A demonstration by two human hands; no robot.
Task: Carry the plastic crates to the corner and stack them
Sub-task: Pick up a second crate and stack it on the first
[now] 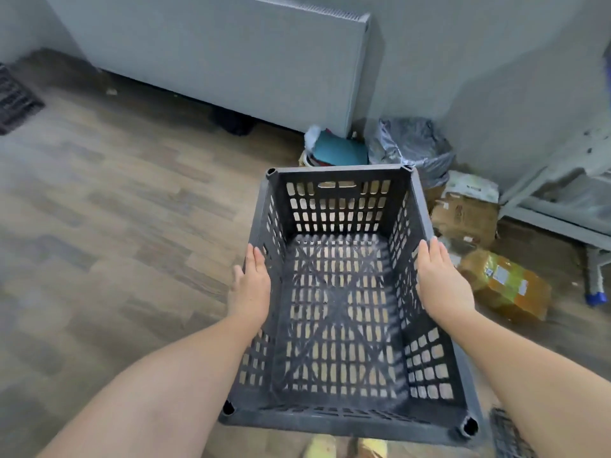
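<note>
Right now, hands: the left hand and the right hand each lie along a long top rim of the crate, palms pressed against the sides; whether the fingers hook under the rim or into the slots cannot be told.
Crate position: held up in front of the body, open side up, with nothing in it, the floor showing through its slotted base.
Handling: judged light, since it is empty and mostly holes; the plastic looks stiff, though long walls like these may flex a little when squeezed.
Where to hold: the two long rims, as now, or the handle slot in the far short wall; the corner posts look made to seat one crate on another.
Near right: part of another dark slotted piece, perhaps a second crate.
Floor: wood-pattern boards, level.
Right side: a yellow wrapped pack, flattened cardboard and a metal frame.
Corner ahead: a grey plastic bag and a teal bundle lie there.
Wall: a white radiator.
Far left: a dark slotted thing on the floor.
</note>
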